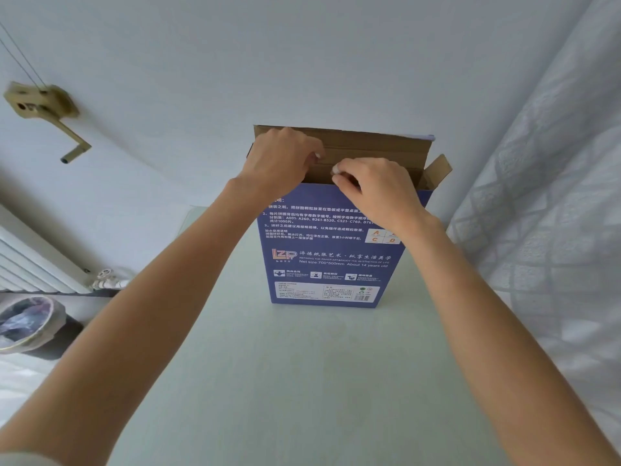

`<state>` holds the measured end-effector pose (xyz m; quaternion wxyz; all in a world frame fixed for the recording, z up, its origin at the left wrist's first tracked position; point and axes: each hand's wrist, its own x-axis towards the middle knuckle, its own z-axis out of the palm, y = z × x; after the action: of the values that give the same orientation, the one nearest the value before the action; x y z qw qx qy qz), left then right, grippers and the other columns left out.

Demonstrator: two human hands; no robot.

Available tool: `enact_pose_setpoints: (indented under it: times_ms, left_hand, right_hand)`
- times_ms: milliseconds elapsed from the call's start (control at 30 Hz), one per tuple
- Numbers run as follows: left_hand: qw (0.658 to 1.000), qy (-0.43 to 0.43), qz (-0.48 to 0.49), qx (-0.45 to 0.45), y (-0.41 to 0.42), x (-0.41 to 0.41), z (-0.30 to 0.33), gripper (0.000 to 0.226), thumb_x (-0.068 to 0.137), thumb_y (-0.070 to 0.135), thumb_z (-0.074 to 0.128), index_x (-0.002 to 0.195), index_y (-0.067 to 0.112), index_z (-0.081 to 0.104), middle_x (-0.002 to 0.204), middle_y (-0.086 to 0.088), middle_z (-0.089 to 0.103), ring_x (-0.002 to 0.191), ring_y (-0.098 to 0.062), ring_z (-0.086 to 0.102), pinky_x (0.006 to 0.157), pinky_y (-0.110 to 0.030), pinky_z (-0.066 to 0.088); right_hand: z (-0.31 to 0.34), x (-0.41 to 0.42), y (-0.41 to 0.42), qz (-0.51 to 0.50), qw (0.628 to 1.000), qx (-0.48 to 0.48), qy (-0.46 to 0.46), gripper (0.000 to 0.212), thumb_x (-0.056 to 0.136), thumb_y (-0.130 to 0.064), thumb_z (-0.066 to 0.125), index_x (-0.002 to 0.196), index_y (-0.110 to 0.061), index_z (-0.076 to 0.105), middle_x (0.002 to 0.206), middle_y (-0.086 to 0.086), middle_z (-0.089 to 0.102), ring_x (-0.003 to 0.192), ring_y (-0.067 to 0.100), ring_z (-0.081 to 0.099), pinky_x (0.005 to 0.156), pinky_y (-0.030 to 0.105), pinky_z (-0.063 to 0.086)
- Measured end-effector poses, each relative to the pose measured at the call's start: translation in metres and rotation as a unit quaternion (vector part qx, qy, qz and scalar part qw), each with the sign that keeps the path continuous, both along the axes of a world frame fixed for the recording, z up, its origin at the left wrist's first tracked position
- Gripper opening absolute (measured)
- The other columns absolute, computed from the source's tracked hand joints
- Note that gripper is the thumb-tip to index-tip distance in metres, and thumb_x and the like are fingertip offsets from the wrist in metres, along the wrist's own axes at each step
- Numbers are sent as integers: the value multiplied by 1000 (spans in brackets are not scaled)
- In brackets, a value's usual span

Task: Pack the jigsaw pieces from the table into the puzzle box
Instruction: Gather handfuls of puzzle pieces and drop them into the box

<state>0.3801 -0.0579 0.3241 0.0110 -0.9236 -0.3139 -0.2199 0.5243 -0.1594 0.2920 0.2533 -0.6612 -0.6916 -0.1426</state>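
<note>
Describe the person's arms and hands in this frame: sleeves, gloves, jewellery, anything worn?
Both forearms are bare right down to the frame's bottom edge; no sleeve shows. The left hand and right hand wear no gloves, and no watch, bracelet or ring is visible. Fingernails look short and unpainted, though blurred. No markings or cables.

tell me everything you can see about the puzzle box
The puzzle box is a flat blue cardboard carton standing upright on the pale table, top open. White print, a logo and a barcode label cover its near face. The brown lid flap stands up behind; a small side flap sticks out right. The left hand and right hand are at its opening, fingers curled.
</note>
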Motion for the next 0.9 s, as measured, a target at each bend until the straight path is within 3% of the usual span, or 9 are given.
enact_pose_setpoints:
  times_ms: [67, 200, 333, 433, 533, 633, 733, 833, 900]
  left_hand:
    - [996, -37, -27, 78, -5, -6, -4, 24, 93, 22, 45, 103, 23, 66, 87, -2, 71, 79, -29, 65, 61, -36, 50]
    - [951, -223, -109, 182, -42, -39, -33, 19, 91, 20, 53, 87, 19, 71, 71, 9, 69, 63, -10, 65, 45, -24, 45]
    - [954, -269, -102, 84, -95, -79, -100, 15, 87, 16, 56, 86, 15, 71, 68, 7, 67, 60, -8, 62, 48, -24, 48]
    - [974, -215, -7, -77, -132, -107, -163, 16, 84, 22, 56, 91, 21, 70, 73, 10, 67, 64, -8, 62, 53, -28, 52]
    - [963, -69, 78, -247, -169, -132, -217, 21, 84, 26, 58, 103, 29, 67, 86, 13, 67, 79, -9, 62, 69, -29, 53]
    - [942, 44, 89, -322, -207, -155, -261, 26, 86, 23, 57, 110, 29, 64, 97, 11, 67, 89, -9, 61, 76, -29, 51]
    - [910, 109, 98, -388, -240, -171, -292, 33, 86, 27, 60, 118, 29, 59, 109, 7, 63, 98, -10, 58, 83, -28, 49]
    - [871, 184, 110, -442, -269, -180, -312, 56, 78, 38, 70, 128, 28, 48, 124, 2, 50, 114, -18, 49, 89, -31, 45]
    - [860, 207, 133, -447, -285, -183, -317, 69, 70, 44, 75, 128, 26, 43, 127, 0, 41, 116, -20, 43, 86, -32, 45]
  right_hand:
    - [0, -3, -4, 6, 999, 43, -7, 19, 93, -23, 51, 99, -16, 67, 88, -1, 70, 79, 19, 63, 58, 24, 43]
    - [-12, -21, -33, 36, 983, 181, 3, 17, 92, -15, 54, 97, -9, 68, 88, 1, 70, 82, 17, 62, 70, 25, 48]
    - [-80, -51, -83, 46, 986, 151, 45, 14, 91, -11, 56, 96, -6, 69, 83, 3, 69, 78, 20, 62, 69, 27, 51]
    - [-151, -75, -126, 47, 994, 32, 97, 15, 88, -10, 57, 97, -10, 69, 85, 1, 69, 79, 21, 61, 68, 31, 51]
    - [-216, -99, -172, 17, 978, -115, 176, 17, 84, -8, 59, 97, -13, 69, 91, -3, 69, 87, 17, 60, 67, 29, 52]
    - [-268, -120, -214, -41, 918, -285, 273, 26, 84, -9, 59, 109, -13, 65, 106, 0, 64, 99, 21, 57, 83, 28, 47]
    - [-292, -137, -248, -60, 867, -403, 288, 41, 83, -15, 62, 124, -12, 55, 113, 4, 55, 103, 21, 54, 91, 26, 41]
    - [-301, -156, -269, -24, 841, -464, 278, 61, 79, -30, 70, 133, -13, 45, 121, 5, 46, 113, 20, 46, 97, 28, 37]
    - [-304, -168, -274, 5, 845, -466, 261, 63, 80, -32, 69, 134, -13, 42, 122, 7, 44, 114, 22, 46, 94, 29, 38]
